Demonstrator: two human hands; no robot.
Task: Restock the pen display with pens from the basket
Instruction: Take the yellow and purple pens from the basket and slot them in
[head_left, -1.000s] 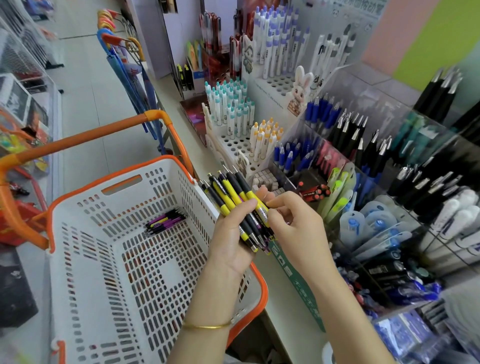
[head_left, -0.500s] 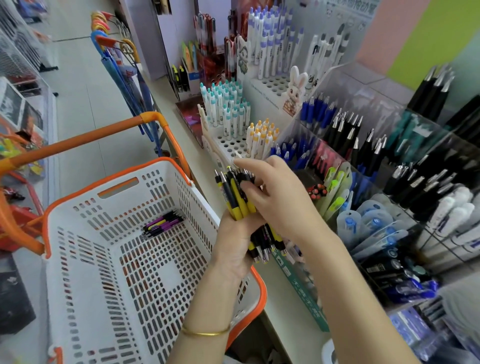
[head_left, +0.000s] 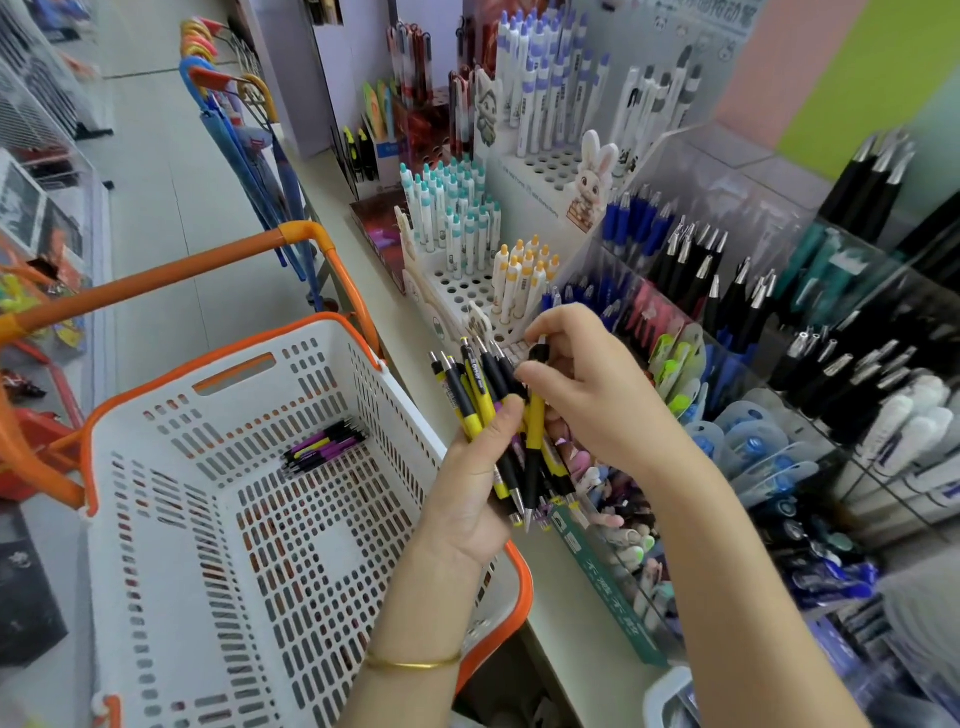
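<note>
Your left hand (head_left: 470, 488) grips the bundle of yellow-and-black pens (head_left: 471, 418) just right of the basket (head_left: 234, 352). Your right hand (head_left: 587, 395) pinches one pen (head_left: 535, 431) by its black top. Draw it straight up so the others don't spill, then seat it in the pen display (head_left: 675, 156), further right of the basket. Purple pens (head_left: 324, 447) lie inside the basket. The barrel print and the green label (head_left: 597, 566) are too blurred to read.

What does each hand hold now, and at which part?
The left hand grips a bundle of yellow-and-black pens around the middle; the right hand pinches one yellow pen by its black upper end.
</note>
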